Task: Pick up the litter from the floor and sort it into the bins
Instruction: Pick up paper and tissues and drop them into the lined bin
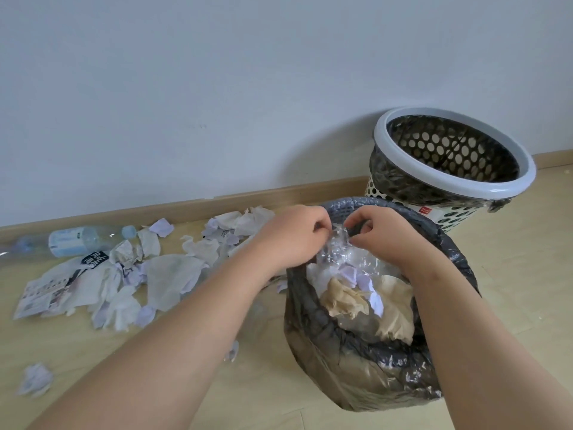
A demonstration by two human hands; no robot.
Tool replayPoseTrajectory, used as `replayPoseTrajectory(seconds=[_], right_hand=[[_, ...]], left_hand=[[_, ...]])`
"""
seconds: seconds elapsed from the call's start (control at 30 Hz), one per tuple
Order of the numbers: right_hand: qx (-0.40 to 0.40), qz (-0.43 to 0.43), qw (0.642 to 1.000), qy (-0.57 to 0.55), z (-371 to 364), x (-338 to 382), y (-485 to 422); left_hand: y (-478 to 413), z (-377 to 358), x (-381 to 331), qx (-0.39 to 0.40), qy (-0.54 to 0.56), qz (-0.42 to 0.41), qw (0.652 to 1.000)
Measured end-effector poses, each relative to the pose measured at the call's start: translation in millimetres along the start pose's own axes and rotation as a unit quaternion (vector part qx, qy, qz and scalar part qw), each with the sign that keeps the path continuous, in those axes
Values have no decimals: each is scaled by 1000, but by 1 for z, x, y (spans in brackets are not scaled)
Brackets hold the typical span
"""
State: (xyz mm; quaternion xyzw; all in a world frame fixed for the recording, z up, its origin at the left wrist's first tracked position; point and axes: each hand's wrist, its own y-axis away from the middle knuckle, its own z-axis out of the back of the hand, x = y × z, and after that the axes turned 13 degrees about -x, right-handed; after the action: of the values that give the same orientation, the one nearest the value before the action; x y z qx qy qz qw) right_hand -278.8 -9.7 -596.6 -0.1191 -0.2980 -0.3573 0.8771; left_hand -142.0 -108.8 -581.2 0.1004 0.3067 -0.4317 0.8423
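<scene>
My left hand point(291, 237) and my right hand point(387, 240) are both pinched on a crumpled piece of clear plastic wrap point(339, 249), held just above the near bin point(313, 330). That bin has a grey bag liner and holds brown paper, white scraps and clear plastic. A second bin point(502, 184), perforated with a white rim and dark liner, stands behind it against the wall. Litter point(167, 274) lies on the floor to the left: white tissues, torn paper, a printed leaflet point(43, 293) and a clear plastic bottle point(77, 240) near the skirting board.
A crumpled white scrap point(35, 378) lies alone at the lower left. A small scrap point(232, 352) sits beside the near bin. The wall and wooden skirting board point(186, 206) run along the back. Pale wood floor extends to the right of the bins.
</scene>
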Motion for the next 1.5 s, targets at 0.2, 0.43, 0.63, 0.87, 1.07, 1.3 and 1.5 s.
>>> replayPoseTrajectory(seconds=[0.2,0.43,0.63,0.87,1.07,1.3,1.5], right_hand=[[22,23,996,-85,-33,56,0],[89,59,987,-117,-111,135,14],[135,50,985,-93,-186,160,33],[208,68,975,-22,-268,169,67],[256,98,961,44,-317,157,104],[315,150,929,127,-335,137,140],[318,199,911,171,-335,135,148]], left_hand=[[15,53,58,-49,35,96,994],[41,77,129,-81,80,199,973],[87,90,198,-108,55,259,958],[168,65,274,-139,56,342,928],[228,41,317,-87,14,372,924],[269,16,343,12,-15,368,929],[315,13,341,156,-34,313,936]])
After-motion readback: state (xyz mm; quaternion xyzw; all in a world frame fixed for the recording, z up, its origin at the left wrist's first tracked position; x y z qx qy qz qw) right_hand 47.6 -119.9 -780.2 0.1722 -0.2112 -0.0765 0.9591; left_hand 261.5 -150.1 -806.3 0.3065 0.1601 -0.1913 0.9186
